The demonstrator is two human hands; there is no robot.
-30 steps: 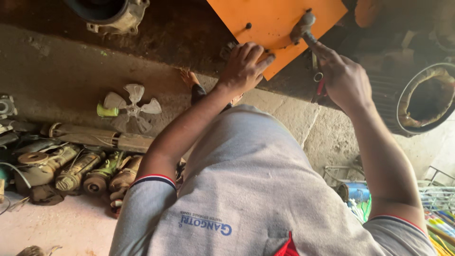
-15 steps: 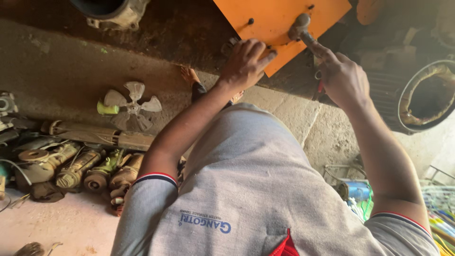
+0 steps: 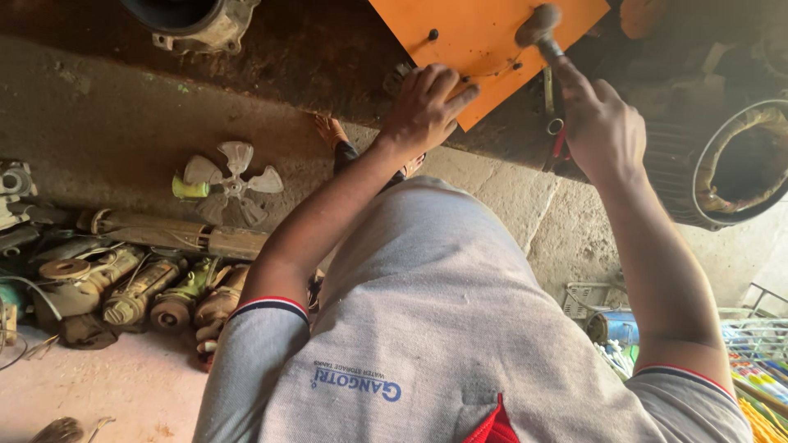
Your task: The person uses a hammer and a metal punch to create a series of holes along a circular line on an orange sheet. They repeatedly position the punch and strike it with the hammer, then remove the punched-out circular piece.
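My left hand [image 3: 424, 107] lies flat with fingers spread, pressing on the near corner of the orange metal plate [image 3: 484, 41], its fingertips over the plate's edge. My right hand [image 3: 603, 127] is closed around the handle of a hammer [image 3: 542, 31], index finger laid along the shaft; the worn, rounded hammer head sits on the plate just beyond my right fingers, touching or nearly touching the orange surface, I cannot tell which. The plate rests on a dark, grimy counter [image 3: 304, 57], between and ahead of both hands, and a small dark bolt [image 3: 432, 34] stands out of it just beyond my left fingertips. Hanging just left of my right hand, between the two hands, is a ring-ended spanner [image 3: 552, 102] with something red-handled [image 3: 560, 143] below it. Far to the right of my right hand is a round motor housing [image 3: 739, 160] with a rusty interior. Beyond and to the left of my left hand, a grey cast housing [image 3: 193, 20] sits on the counter. Below the counter, well left of my left arm, a small pale fan blade [image 3: 232, 179] lies on the concrete floor [image 3: 90, 123], and nearer to me a row of old armatures and motor parts [image 3: 139, 287]. Below my right elbow there is a wire rack [image 3: 755, 336] with coloured items.
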